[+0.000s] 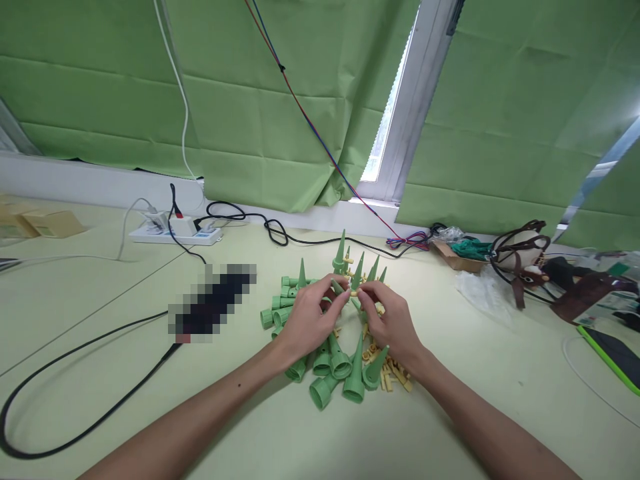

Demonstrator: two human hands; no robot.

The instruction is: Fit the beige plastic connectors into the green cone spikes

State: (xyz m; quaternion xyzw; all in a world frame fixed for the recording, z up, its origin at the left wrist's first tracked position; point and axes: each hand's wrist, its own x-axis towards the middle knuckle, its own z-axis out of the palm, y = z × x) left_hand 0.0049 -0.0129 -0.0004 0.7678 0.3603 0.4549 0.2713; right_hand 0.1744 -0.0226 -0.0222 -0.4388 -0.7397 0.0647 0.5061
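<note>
A pile of green plastic cone spikes lies on the pale table, mixed with several small beige pegs. Both hands work over the pile. My left hand is closed in a pinch on one green cone spike by its narrow end. My right hand is also pinched, its fingertips meeting the left hand's at that spike; a small beige piece seems to be between them. More cones stand upright just behind the hands.
A white power strip with black cables sits at the back left, a blurred dark object left of the pile. A bag with brown straps, crumpled plastic and a green-edged tablet lie at the right. Green curtains hang behind.
</note>
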